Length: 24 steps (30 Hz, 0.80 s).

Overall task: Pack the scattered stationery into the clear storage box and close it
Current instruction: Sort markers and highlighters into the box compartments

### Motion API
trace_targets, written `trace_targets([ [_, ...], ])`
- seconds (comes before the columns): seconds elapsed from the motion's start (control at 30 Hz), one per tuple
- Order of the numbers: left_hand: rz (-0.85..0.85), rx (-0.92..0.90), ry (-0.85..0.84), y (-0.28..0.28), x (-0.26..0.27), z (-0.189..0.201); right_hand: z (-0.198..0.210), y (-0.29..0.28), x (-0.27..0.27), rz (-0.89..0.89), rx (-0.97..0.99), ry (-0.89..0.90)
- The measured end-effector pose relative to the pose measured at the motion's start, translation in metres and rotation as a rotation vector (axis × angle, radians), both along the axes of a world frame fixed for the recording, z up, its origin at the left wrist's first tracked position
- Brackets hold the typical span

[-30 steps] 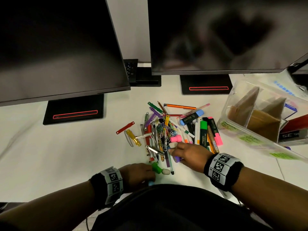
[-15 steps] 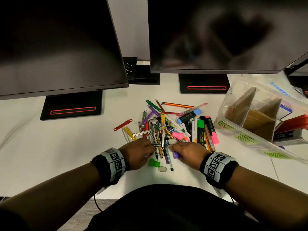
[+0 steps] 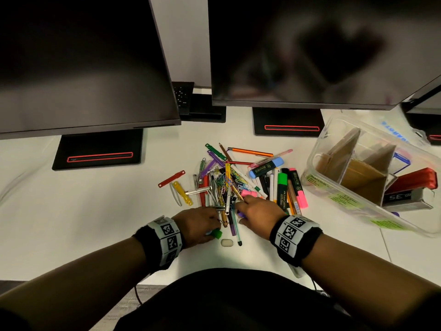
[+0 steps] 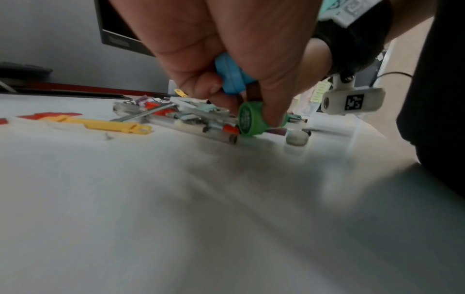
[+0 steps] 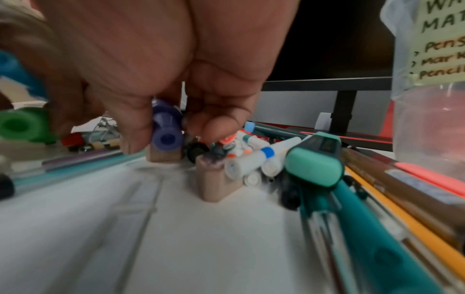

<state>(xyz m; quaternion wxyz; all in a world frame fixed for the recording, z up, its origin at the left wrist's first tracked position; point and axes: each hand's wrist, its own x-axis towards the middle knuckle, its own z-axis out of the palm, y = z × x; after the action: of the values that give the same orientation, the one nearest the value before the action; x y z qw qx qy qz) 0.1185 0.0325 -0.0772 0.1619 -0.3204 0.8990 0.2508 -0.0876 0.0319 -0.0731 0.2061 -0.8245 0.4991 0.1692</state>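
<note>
A heap of stationery [image 3: 238,182], with pens, highlighters, paper clips and fasteners, lies mid-desk. My left hand [image 3: 214,226] sits at its near edge. It curls round a blue plastic piece [image 4: 232,76] in the palm, and its fingertips pinch a green round piece [image 4: 250,119] that rests on the desk. My right hand [image 3: 239,211] is beside it and pinches a purple plastic piece [image 5: 166,127] between thumb and fingers. The clear storage box [image 3: 317,149] stands open to the right, with cardboard dividers inside.
A white eraser [image 3: 226,242] lies loose just in front of the hands. Two beige eraser blocks [image 5: 214,179] and a green highlighter [image 5: 314,159] sit close to my right hand. Two monitors [image 3: 298,56] overhang the back of the desk. A red item [image 3: 415,180] lies behind the box.
My left hand has moved forward from the desk's front edge to the near side of the pile. My right hand has stayed at the pile, holding the purple piece.
</note>
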Motion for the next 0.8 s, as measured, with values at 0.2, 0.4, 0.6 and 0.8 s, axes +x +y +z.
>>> trace_targets([
  [0.2,0.266,0.023,0.198,-0.011,0.001,0.018,-0.004,0.002,0.004,0.017,-0.036,0.04],
  [0.4,0.605,0.178,0.422,-0.034,-0.035,0.048,0.035,0.008,-0.029,-0.201,-0.084,-0.213],
  [0.6,0.65,0.378,0.524,-0.053,-0.112,0.09,0.102,0.014,-0.104,-0.664,-0.364,-0.539],
  [0.8,0.57,0.322,0.588,-0.061,-0.204,0.116,0.113,0.016,-0.172,-0.933,-0.475,-0.472],
])
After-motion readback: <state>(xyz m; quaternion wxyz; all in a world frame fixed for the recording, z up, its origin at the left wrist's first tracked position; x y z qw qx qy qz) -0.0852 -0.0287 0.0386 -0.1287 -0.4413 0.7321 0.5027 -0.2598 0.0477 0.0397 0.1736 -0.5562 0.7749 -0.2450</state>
